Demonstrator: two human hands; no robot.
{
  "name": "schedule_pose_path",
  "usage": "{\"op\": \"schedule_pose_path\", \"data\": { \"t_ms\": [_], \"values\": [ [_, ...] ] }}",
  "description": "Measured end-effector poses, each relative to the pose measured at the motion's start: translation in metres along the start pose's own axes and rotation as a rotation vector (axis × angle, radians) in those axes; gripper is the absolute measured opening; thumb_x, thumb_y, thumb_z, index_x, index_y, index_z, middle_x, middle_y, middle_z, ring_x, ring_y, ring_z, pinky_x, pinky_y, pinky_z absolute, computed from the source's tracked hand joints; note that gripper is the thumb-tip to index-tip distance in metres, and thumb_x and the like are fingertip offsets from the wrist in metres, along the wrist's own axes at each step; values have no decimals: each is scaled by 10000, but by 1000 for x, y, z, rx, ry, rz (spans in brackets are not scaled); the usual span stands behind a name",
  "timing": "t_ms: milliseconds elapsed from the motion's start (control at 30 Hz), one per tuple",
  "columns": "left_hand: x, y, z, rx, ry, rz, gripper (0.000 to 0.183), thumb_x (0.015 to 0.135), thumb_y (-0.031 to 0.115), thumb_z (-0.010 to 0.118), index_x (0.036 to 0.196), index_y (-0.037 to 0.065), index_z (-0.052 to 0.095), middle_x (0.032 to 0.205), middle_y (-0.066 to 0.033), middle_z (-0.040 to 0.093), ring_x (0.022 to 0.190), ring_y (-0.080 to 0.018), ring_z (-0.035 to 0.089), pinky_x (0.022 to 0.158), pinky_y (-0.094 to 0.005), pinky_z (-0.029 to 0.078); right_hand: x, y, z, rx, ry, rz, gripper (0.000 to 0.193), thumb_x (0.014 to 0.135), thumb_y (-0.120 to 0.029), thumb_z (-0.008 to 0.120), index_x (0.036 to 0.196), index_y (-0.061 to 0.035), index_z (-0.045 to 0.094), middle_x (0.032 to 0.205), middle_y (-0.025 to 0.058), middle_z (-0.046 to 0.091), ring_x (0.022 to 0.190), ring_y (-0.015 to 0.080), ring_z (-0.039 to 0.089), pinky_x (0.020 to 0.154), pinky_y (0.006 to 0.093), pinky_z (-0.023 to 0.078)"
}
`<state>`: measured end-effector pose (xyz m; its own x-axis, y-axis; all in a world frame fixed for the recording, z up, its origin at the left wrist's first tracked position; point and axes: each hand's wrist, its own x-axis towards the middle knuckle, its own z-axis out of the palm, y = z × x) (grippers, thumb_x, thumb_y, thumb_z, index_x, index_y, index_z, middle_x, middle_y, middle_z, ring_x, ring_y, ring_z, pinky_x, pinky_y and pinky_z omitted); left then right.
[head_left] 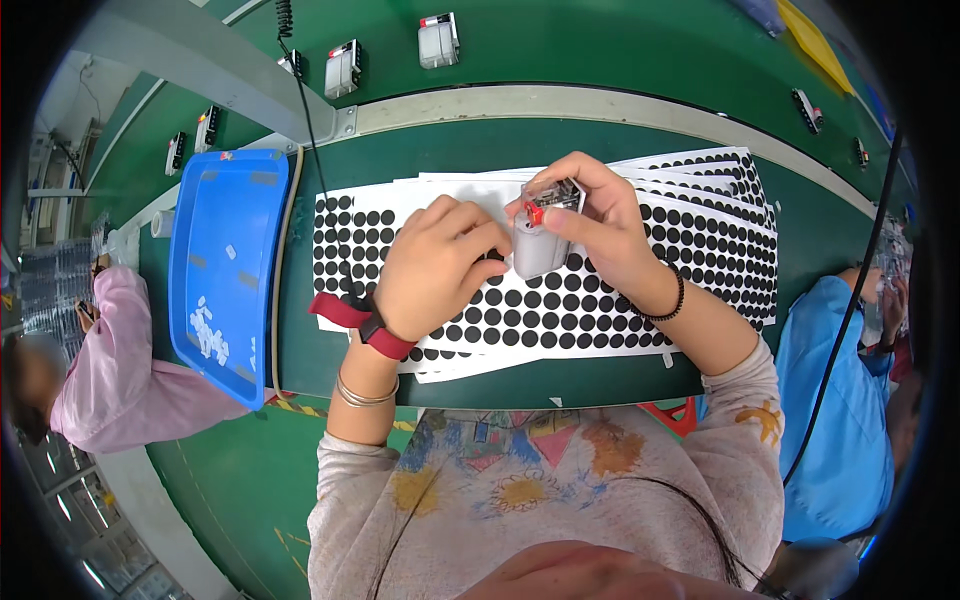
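Observation:
My right hand (615,235) grips a small device (540,250) with a translucent grey body, a red part and a black top, holding it above the sticker sheets. Close by its left side is my left hand (432,268), fingers curled and thumb near the index fingertip. What those fingers pinch, if anything, I cannot make out. Under both hands lie overlapping white sheets (590,345) covered in rows of black round stickers. A red band circles my left wrist.
A blue tray (183,260) holding small white pieces (208,335) stands at the left. Similar devices (438,42) sit on the green conveyor beyond a pale rail (560,104). Thin black cables hang at left and right. Co-workers in pink (125,370) and blue (835,420) flank me.

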<state>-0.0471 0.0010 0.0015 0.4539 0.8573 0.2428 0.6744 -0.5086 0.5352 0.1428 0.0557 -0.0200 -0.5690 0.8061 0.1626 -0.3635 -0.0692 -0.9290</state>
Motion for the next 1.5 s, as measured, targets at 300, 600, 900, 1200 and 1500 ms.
{"op": "schedule_pose_path", "data": {
  "t_ms": [300, 600, 900, 1200, 1500],
  "values": [
    [-1, -4, 9, 95, 23, 16, 172, 679, 108, 645, 823, 87, 554, 839, -27, 501, 803, -217, 480, 706, -338, 397, -2, -3, 7, -65, -42, -36, 288, 748, 11, 626, 1010, 10, 505, 989, 115, 569, 999, 219, 572, 865, 328, 451],
    [1, -2, 6, 80, -45, 9, 155, 690, 102, 636, 814, 88, 544, 843, -32, 497, 810, -228, 479, 711, -344, 391, -1, 3, -1, -129, -14, -59, 265, 725, -42, 679, 968, -31, 573, 961, 42, 590, 849, 74, 543, 678, 182, 427],
    [-12, -14, -8, 23, 147, -43, 210, 695, 152, 644, 881, 82, 573, 872, -64, 543, 831, -269, 499, 739, -352, 410, 5, -3, 10, 2, -47, 15, 228, 743, -11, 617, 947, 4, 516, 948, 156, 613, 896, 193, 601, 780, 290, 487],
    [-125, -113, -122, 1002, 259, -940, 267, 760, 148, 583, 1025, 150, 620, 875, -116, 639, 780, -306, 615, 665, -399, 494, 5, -1, 6, -9, -3, 36, 278, 794, -93, 576, 1039, -5, 479, 988, 177, 596, 926, 238, 580, 848, 359, 447],
    [-129, -140, -123, 995, 162, -997, 134, 734, 137, 609, 857, 110, 562, 804, -124, 622, 766, -306, 605, 626, -424, 464, 7, -1, 5, 72, 3, 29, 236, 787, -25, 585, 1007, -9, 502, 977, 150, 602, 939, 188, 574, 827, 310, 461]
  ]
}}
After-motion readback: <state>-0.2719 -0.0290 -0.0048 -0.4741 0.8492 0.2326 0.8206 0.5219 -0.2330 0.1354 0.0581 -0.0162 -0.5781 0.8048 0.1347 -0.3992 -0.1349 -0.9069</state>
